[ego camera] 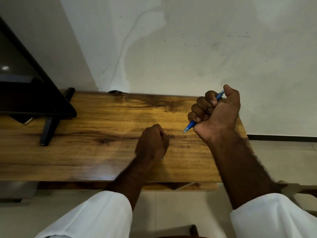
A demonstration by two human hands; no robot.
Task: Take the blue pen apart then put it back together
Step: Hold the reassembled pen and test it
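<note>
Nearest to us are two white sleeves (103, 213), pushed back from bare forearms that reach out over the wooden tabletop (89, 152). Our left hand (152, 143) is curled into a closed fist and rests on the tabletop near its middle; we cannot tell whether anything is held inside it. A little farther out and raised above the wood, our right hand (216, 112) has its grip closed around the blue pen (191, 125), fingers wrapped over the barrel and thumb up beside the far end. The pen's long axis runs on a slant: the tip sticks out below the fist and points down and to the left, toward the tabletop, while the other end pokes out past the thumb, up and to the right. At the far left a black stand (49, 127) sits on the tabletop, holding a dark screen (25, 86). Behind everything rises a stained white wall (188, 48).
</note>
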